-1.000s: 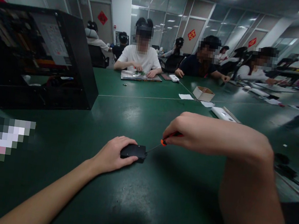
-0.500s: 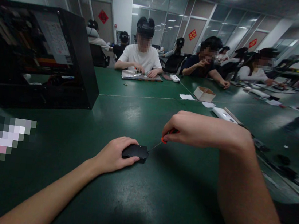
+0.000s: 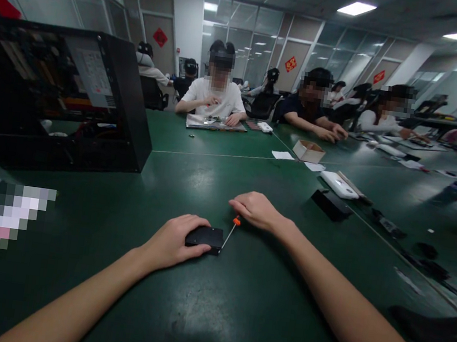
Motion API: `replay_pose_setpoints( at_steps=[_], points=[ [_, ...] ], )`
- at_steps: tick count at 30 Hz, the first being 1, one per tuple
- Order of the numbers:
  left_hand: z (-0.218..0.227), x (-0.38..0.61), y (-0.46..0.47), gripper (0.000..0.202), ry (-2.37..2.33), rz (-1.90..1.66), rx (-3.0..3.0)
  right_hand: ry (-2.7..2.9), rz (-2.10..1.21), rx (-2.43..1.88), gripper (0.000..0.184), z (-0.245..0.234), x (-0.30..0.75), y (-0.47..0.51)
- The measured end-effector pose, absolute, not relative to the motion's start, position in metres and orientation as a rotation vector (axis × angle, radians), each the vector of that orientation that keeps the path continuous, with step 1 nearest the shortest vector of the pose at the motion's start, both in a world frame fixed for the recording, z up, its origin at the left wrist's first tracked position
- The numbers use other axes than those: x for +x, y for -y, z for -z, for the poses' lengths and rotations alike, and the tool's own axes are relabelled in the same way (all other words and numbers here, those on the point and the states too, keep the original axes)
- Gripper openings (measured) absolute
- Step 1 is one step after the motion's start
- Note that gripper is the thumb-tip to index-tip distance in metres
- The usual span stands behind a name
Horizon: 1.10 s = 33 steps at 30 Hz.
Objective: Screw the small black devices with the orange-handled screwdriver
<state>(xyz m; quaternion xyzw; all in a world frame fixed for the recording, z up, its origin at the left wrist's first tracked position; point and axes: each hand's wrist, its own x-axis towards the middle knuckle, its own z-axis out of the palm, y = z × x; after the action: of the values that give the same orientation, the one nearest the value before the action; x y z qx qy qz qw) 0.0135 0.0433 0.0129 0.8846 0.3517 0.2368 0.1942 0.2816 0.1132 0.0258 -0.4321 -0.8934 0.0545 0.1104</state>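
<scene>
A small flat black box (image 3: 205, 237) lies on the green table, its kind unclear. My left hand (image 3: 177, 237) grips it from the left, thumb along the near edge and fingers over the far side. On the right, my right hand (image 3: 252, 208) is closed round a screwdriver (image 3: 229, 235) with an orange collar and a thin metal shaft. The shaft slants down to the left, and its tip meets the near right corner of the box. Most of the handle is hidden inside my fingers.
An open black computer case (image 3: 131, 108) stands at the left. Off to the right are a black block (image 3: 330, 205), a white device (image 3: 339, 185) and black cables. Farther back sit an open cardboard box (image 3: 308, 152) and paper slips (image 3: 283, 155). Several people work across the table.
My right hand has come lower and a little left, with its forearm dropped. The screwdriver is now steeper, its tip shifted from the box's right end to the near corner.
</scene>
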Motion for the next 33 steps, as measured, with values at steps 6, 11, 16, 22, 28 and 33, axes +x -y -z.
replay_pose_setpoints(
  at_steps=[6, 11, 16, 22, 28, 33],
  points=[
    [-0.012, 0.014, -0.044, 0.030, -1.000, -0.690, 2.470, 2.527, 0.036, -1.260, 0.058, -0.015, 0.296, -0.091],
    [-0.009, 0.014, -0.046, 0.031, -1.017, -0.686, 2.465, 2.408, 0.227, -1.258, 0.057, -0.019, 0.305, -0.098],
    [-0.011, 0.014, -0.045, 0.029, -1.008, -0.685, 2.473, 2.380, 0.251, -1.256, 0.053, -0.008, 0.298, -0.104],
    [-0.008, 0.013, -0.045, 0.030, -1.002, -0.702, 2.478, 2.253, 0.363, -1.244, 0.054, -0.012, 0.302, -0.108],
    [-0.005, 0.011, -0.046, 0.032, -0.990, -0.695, 2.493, 2.283, 0.655, -1.053, 0.060, -0.038, 0.312, -0.092],
    [-0.004, 0.011, -0.047, 0.033, -0.973, -0.703, 2.500, 2.340, 0.638, -1.063, 0.061, -0.060, 0.311, -0.068]
  ],
)
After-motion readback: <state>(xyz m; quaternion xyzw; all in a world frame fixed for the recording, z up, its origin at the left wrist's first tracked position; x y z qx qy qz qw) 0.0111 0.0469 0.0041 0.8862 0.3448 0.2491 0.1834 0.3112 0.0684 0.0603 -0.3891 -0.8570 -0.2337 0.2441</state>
